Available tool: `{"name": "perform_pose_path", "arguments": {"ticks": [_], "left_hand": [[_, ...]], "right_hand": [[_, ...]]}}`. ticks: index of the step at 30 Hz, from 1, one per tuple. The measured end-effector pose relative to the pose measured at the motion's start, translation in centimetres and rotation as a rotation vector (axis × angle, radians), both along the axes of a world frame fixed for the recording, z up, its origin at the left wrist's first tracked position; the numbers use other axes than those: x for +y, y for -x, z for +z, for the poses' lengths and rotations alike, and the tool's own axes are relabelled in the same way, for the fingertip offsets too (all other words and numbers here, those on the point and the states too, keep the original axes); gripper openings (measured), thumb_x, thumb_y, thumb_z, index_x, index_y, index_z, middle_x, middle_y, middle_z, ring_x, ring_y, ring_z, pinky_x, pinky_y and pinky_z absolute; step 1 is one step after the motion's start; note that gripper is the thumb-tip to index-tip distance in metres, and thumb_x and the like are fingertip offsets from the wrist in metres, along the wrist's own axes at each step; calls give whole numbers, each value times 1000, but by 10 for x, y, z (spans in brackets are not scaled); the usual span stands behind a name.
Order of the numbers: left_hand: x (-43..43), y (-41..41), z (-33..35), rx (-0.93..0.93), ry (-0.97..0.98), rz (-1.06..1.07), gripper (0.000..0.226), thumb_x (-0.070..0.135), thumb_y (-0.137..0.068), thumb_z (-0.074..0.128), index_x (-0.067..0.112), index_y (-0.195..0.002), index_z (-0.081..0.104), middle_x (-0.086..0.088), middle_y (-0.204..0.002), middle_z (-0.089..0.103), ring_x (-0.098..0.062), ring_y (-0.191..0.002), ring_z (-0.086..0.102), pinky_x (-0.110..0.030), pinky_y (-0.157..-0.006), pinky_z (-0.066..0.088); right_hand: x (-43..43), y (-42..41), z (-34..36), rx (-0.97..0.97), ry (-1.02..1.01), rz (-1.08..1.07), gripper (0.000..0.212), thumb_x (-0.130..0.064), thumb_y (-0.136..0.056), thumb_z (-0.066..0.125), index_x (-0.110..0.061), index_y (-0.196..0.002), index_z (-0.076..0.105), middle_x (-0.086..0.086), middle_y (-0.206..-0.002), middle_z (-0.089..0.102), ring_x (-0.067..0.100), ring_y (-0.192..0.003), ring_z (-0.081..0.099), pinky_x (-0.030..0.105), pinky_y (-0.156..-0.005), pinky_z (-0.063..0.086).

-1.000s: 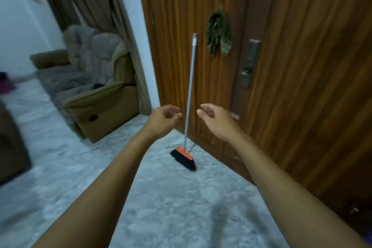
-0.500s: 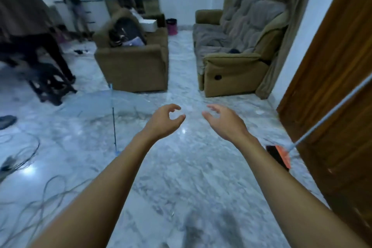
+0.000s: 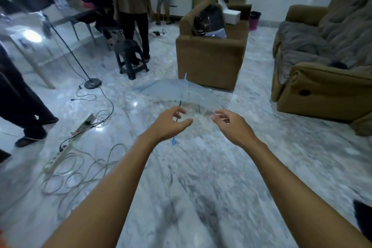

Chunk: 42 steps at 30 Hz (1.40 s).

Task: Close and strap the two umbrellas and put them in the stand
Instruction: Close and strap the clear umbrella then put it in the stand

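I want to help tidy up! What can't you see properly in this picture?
All from the head view:
1. The clear umbrella: its thin shaft is partly hidden behind the left hand, and the see-through canopy's edges are hard to trace.
2. The second umbrella and the stand: nowhere in the frame.
3. The dark object at the right edge: cut off, so it can't be identified.
4. The umbrella's strap: too small to find.

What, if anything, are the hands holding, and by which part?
Nothing, it seems: left hand and right hand are loosely curled before the open clear umbrella on the floor, neither closed on its shaft.
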<state>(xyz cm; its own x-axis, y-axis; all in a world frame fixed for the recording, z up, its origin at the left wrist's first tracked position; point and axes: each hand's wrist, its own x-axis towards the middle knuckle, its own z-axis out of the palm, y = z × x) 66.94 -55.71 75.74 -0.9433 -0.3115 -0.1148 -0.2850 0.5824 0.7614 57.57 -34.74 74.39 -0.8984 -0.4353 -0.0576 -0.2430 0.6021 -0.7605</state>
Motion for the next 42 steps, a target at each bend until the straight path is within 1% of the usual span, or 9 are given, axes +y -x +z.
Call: {"name": "perform_pose_path", "arguments": {"ticks": [6, 9, 20, 23, 26, 30, 34, 38, 42], "left_hand": [[-65, 28, -39, -48, -89, 81, 39, 53, -82, 67, 32, -113, 60, 4, -114, 60, -15, -101, 61, -27, -80, 47], [-93, 54, -70, -106, -117, 93, 38, 55, -81, 67, 34, -111, 60, 5, -112, 62, -14, -102, 61, -28, -83, 48], [-223, 227, -208, -317, -149, 103, 45, 54, -83, 67, 25, -117, 60, -3, -106, 64, -17, -96, 62, -24, -78, 42], [-257, 267, -266, -338, -168, 84, 48, 54, -83, 66, 24, -120, 59, -2, -103, 65, -16, -92, 62, -25, -78, 43], [-290, 304, -345, -367, -179, 43, 49, 52, -86, 64, 23, -123, 57, -2, -102, 65, -15, -90, 62, -25, -78, 43], [-335, 361, -472, -393, -108, -53, 54, 53, -88, 60, 22, -132, 51, -6, -117, 62, -19, -102, 60, -25, -84, 41], [-373, 429, -591, -311, -63, -62, 58, 52, -90, 60, 21, -137, 48, -9, -130, 56, -23, -110, 58, -26, -85, 40], [-394, 499, -688, -212, -179, 63, 62, 49, -89, 63, 19, -140, 44, -10, -126, 58, -24, -106, 58, -33, -86, 50], [-396, 554, -746, -108, -310, 98, 63, 45, -92, 60, 19, -146, 39, -5, -123, 57, -21, -110, 56, -37, -88, 51]], "right_hand": [[-71, 36, -44, -120, 42, 52, 43, -55, -92, 55, -29, -126, 62, -10, -118, 65, 9, -105, 61, 34, -91, 51], [-99, 59, -79, -203, 38, 51, 44, -54, -92, 56, -28, -127, 61, -9, -120, 65, 10, -107, 61, 33, -90, 51], [-240, 215, -232, -392, -81, 42, 44, -50, -92, 56, -27, -129, 59, -5, -125, 63, 14, -110, 60, 38, -96, 50], [-277, 250, -289, -441, -88, 23, 42, -48, -93, 56, -26, -129, 59, -3, -126, 62, 12, -107, 58, 29, -88, 46], [-315, 284, -369, -483, -119, -8, 41, -45, -94, 57, -23, -128, 60, 0, -128, 62, 13, -106, 58, 27, -88, 43], [-364, 343, -499, -499, -223, 64, 46, -43, -96, 56, -17, -134, 56, 5, -135, 58, 21, -115, 58, 30, -92, 44], [-403, 407, -617, -390, -183, -12, 46, -41, -97, 56, -14, -134, 56, 7, -137, 57, 23, -117, 57, 27, -86, 41], [-428, 447, -709, -360, -108, -50, 44, -38, -96, 57, -14, -133, 56, 6, -135, 58, 22, -110, 58, 26, -82, 40], [-436, 467, -765, -315, -7, -9, 45, -35, -96, 58, -15, -136, 53, 7, -132, 59, 19, -105, 58, 25, -82, 40]]}}
